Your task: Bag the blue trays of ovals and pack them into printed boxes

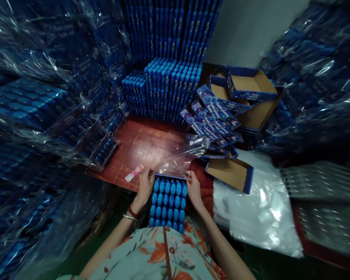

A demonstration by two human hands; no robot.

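A shallow box (170,177) packed with rows of blue bottles with rounded tops (166,200) rests against my body at the table's front edge. A clear plastic bag (175,162) spreads from the box's far edge over the table. At the far left corner of the box, my left hand (146,183) is closed, its fingertips pinching the bag's edge. My right hand (193,188) pinches the bag at the far right corner. Parts of the fingertips are hard to make out. Left of the bag lies a small pink and yellow printed strip (134,173).
Blue bottles stand in tall stacks (172,89) at the back. Plastic-wrapped stacks (46,105) crowd the left, and more (317,85) rise at right. Printed cardboard trays (233,173) pile up right of the red table (142,144). Flat clear bags (259,206) lie nearer me.
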